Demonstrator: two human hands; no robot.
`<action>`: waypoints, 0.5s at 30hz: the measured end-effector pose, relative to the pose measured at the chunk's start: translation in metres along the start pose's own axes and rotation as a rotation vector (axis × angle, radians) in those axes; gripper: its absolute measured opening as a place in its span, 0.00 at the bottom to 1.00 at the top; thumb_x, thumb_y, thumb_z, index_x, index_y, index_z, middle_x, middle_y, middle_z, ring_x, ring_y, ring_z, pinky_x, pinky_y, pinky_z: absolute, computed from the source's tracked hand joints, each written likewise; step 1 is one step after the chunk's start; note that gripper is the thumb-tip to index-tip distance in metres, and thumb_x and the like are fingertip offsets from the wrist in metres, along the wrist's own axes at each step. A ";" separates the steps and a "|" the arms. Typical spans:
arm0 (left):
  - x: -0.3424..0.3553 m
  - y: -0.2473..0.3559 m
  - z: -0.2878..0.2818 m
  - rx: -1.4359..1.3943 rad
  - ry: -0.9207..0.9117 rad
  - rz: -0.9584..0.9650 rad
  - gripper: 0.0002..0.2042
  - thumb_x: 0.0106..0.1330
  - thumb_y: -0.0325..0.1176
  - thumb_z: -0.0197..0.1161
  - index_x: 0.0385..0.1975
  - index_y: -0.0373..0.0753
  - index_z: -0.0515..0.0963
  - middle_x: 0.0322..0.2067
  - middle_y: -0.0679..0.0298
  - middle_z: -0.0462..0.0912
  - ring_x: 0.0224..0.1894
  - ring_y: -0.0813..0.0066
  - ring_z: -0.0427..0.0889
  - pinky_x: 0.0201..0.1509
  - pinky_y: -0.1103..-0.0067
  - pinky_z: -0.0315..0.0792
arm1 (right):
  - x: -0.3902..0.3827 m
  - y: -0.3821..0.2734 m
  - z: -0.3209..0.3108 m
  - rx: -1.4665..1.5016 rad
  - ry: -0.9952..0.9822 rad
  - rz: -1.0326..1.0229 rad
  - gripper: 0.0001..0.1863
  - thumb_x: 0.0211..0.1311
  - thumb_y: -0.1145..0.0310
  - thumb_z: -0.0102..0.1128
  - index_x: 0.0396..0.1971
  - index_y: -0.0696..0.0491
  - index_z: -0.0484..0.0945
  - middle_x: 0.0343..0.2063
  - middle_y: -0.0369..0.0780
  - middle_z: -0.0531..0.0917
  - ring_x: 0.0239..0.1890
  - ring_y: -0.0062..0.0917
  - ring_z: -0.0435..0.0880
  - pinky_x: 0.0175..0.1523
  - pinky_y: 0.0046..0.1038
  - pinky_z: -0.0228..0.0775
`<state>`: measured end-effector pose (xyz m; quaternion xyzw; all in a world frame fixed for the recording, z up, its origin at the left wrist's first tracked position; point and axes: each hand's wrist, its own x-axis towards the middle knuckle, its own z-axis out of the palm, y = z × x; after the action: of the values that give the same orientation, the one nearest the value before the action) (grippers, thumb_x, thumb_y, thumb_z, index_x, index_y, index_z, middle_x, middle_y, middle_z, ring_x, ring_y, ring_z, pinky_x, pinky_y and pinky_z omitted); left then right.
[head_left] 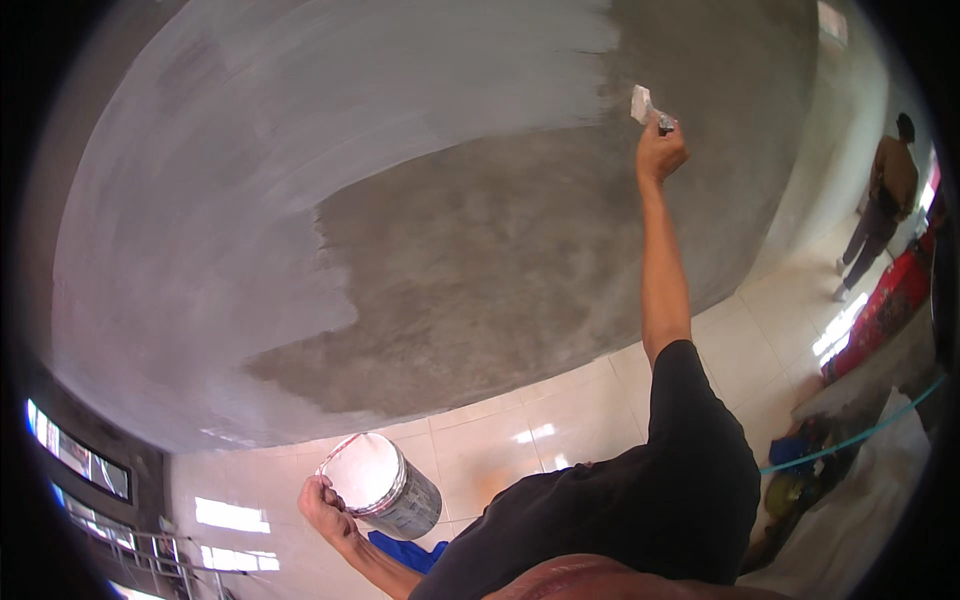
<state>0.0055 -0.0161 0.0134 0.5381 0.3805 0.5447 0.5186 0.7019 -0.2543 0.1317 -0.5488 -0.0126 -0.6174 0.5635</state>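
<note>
My right hand (662,155) is raised on an outstretched arm, its fingers closed round a paintbrush (641,104) whose head is coated white. The brush is at the bare grey plaster wall (450,230), just right of the paint's edge; whether it touches the wall I cannot tell. A pale, streaky coat (200,230) covers the wall's upper and left part. Low on the left, my left hand (327,508) grips a grey paint bucket (412,503) at its rim and handle. The bucket is tilted a little and filled with white paint (363,474).
Glossy pale floor tiles (590,400) run along the wall's foot. At the far right stands another person (890,185) near a red patterned cloth (888,305). A turquoise strap (860,435) crosses whitish sheeting (850,520). Metal bars (165,555) stand by the windows at lower left.
</note>
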 end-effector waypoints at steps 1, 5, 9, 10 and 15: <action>0.001 0.000 0.001 -0.007 -0.016 -0.015 0.12 0.65 0.34 0.51 0.19 0.39 0.71 0.09 0.77 0.58 0.10 0.91 0.51 0.12 0.86 0.42 | -0.007 -0.009 0.007 -0.041 -0.027 -0.041 0.10 0.55 0.64 0.68 0.26 0.56 0.82 0.18 0.42 0.82 0.19 0.32 0.81 0.25 0.34 0.68; 0.006 -0.002 -0.001 -0.019 -0.043 -0.037 0.11 0.63 0.32 0.51 0.18 0.39 0.70 0.09 0.77 0.57 0.09 0.90 0.51 0.11 0.85 0.42 | -0.082 -0.085 0.032 -0.021 -0.163 -0.156 0.09 0.54 0.67 0.68 0.24 0.55 0.79 0.15 0.42 0.78 0.17 0.36 0.79 0.23 0.36 0.68; 0.006 0.000 -0.002 0.002 -0.020 -0.076 0.11 0.61 0.31 0.51 0.16 0.37 0.70 0.08 0.76 0.57 0.09 0.90 0.51 0.12 0.85 0.43 | -0.161 -0.197 0.042 0.215 -0.187 -0.182 0.08 0.54 0.69 0.67 0.27 0.56 0.78 0.18 0.43 0.78 0.19 0.38 0.80 0.24 0.37 0.70; 0.005 -0.001 -0.005 0.009 -0.032 -0.073 0.11 0.62 0.31 0.52 0.16 0.37 0.71 0.08 0.76 0.58 0.09 0.90 0.51 0.12 0.85 0.43 | -0.181 -0.218 0.039 0.290 -0.240 -0.162 0.08 0.54 0.69 0.67 0.28 0.56 0.78 0.19 0.44 0.79 0.20 0.39 0.80 0.24 0.37 0.71; 0.019 -0.015 -0.014 -0.003 -0.121 -0.057 0.13 0.64 0.32 0.54 0.16 0.38 0.71 0.08 0.77 0.58 0.09 0.89 0.50 0.12 0.85 0.43 | -0.246 -0.302 0.029 0.502 -0.398 -0.153 0.07 0.54 0.71 0.67 0.31 0.56 0.80 0.21 0.44 0.80 0.22 0.39 0.81 0.26 0.35 0.72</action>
<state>-0.0036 0.0068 0.0002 0.5582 0.3627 0.4967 0.5569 0.4483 0.0427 0.1551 -0.5003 -0.3154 -0.5162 0.6195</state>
